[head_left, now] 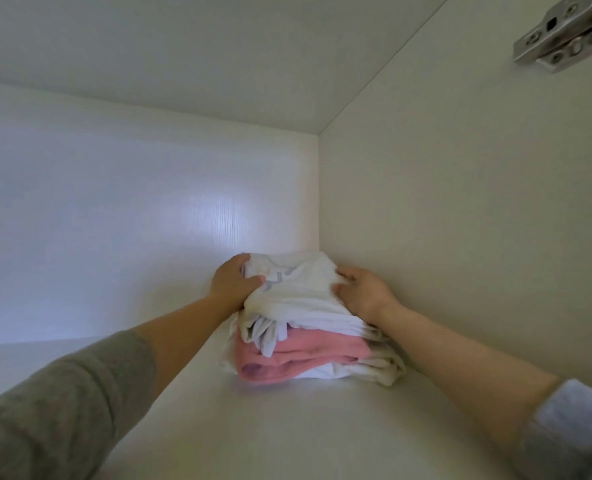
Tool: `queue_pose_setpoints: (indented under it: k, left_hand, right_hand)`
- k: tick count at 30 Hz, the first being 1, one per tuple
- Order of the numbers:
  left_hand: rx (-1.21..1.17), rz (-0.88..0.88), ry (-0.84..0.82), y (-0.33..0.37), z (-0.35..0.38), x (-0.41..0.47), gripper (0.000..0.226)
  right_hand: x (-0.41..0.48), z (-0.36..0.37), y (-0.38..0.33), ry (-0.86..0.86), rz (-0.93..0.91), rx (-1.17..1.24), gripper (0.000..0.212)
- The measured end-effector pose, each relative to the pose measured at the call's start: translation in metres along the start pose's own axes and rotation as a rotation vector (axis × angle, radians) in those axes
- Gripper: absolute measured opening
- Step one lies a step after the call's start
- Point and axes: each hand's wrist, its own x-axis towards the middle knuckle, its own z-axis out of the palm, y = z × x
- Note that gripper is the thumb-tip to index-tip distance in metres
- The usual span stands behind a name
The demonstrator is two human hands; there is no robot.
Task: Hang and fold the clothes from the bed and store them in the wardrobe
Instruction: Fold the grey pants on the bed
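Left hand (234, 284), arm outstretched, fingers clamping folded white printed top (298, 292) | right hand (364, 291) curled gripping its far edge | stacked on folded pink garment (287, 358), white wardrobe shelf (305, 427)

Head view – close, facing into the wardrobe shelf (287, 427) corner.

The top garment (298, 292) on the stack is white with a pale grey print across its upper face. Under it lies a plain pink garment (287, 358), with a darker purplish patch at its near left corner, and more white cloth (374, 367) shows below that. The wardrobe shelf (287, 427) and wardrobe walls (461, 202) are off-white with a faint grain. The hinge (561, 32) is silver metal. The left sleeve (62, 410) is grey-brown, the right sleeve (571, 431) lighter grey.
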Motion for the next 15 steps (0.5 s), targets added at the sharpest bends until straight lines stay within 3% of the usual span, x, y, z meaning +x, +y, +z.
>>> queue_pose_setpoints:
  k: [3, 7, 11, 13, 15]
  left_hand:
    - [0.110, -0.110, -0.111, -0.006, 0.000, -0.005, 0.063]
    - [0.051, -0.188, -0.109, 0.015, -0.017, -0.018, 0.070]
    - [-0.128, -0.606, -0.484, 0.038, -0.029, -0.055, 0.086]
    - [-0.226, -0.593, -0.582, 0.038, -0.027, -0.069, 0.073]
    - [-0.304, -0.510, -0.572, 0.041, -0.023, -0.079, 0.057]
  right_hand:
    - [-0.005, 0.001, 0.001, -0.105, 0.055, -0.022, 0.043]
    - [-0.009, -0.018, -0.007, -0.036, 0.063, 0.019, 0.037]
    - [-0.027, -0.029, -0.021, -0.066, 0.062, -0.009, 0.044]
    - [-0.042, -0.031, -0.027, -0.099, 0.068, -0.023, 0.054]
    - [-0.057, -0.033, -0.032, -0.089, 0.069, -0.029, 0.056]
